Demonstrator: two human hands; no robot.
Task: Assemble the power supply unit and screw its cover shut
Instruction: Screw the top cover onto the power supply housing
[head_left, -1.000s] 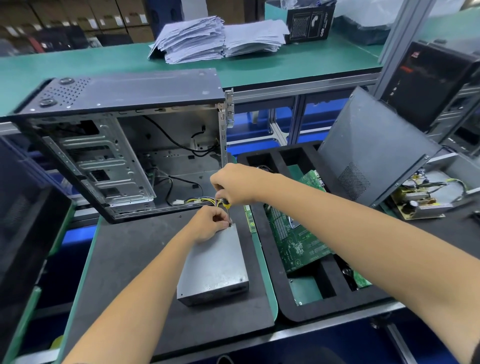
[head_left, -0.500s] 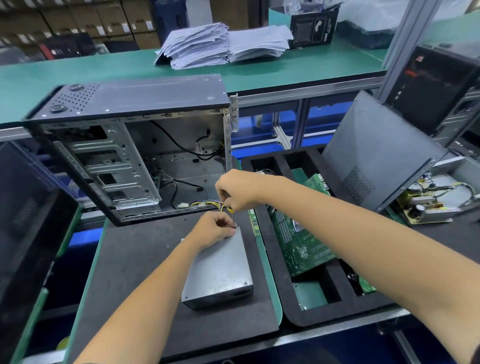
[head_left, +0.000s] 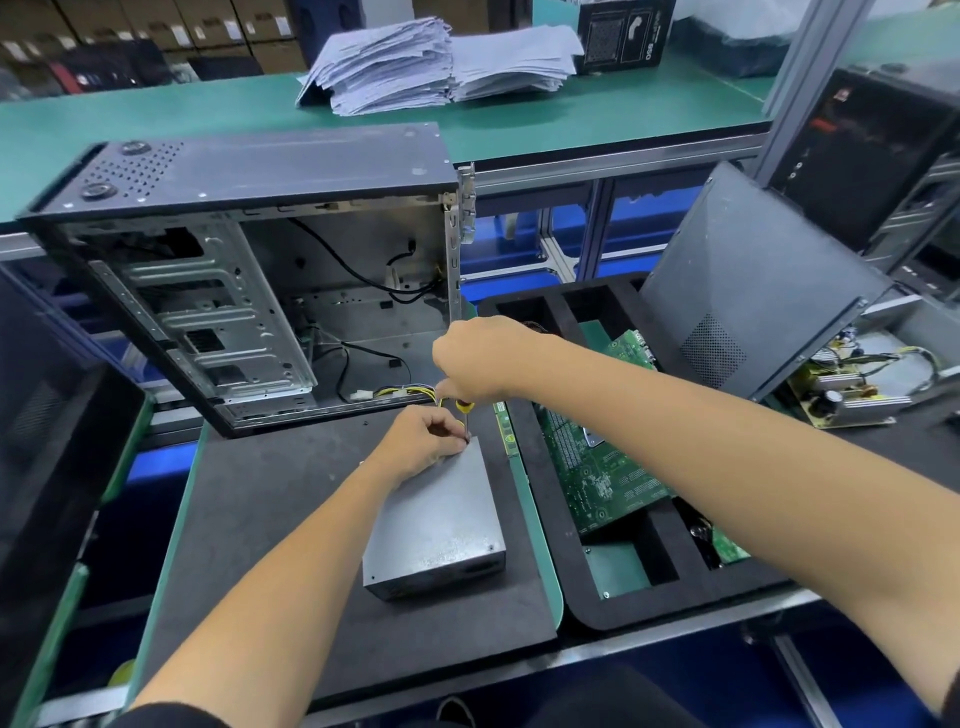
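A grey metal power supply unit (head_left: 441, 525) lies on the black mat (head_left: 270, 519), its cover on top. A bundle of yellow and black cables (head_left: 410, 392) runs from its far end into the open computer case (head_left: 249, 291). My right hand (head_left: 478, 358) grips a screwdriver with a yellow handle (head_left: 463, 406), held upright with its tip at the unit's far right corner. My left hand (head_left: 423, 439) rests on the far end of the cover, with its fingertips pinched round the screwdriver shaft by the tip.
A black foam tray (head_left: 613, 597) on the right holds a green circuit board (head_left: 597, 467). A dark side panel (head_left: 753, 291) leans behind it over an open supply board (head_left: 852, 384). Paper stacks (head_left: 441, 62) lie on the far green bench. A dark panel (head_left: 47, 467) stands at the left.
Both hands stay at the unit's far right corner with the screwdriver. The view has shifted slightly, so everything sits a little lower and further right in the frame.
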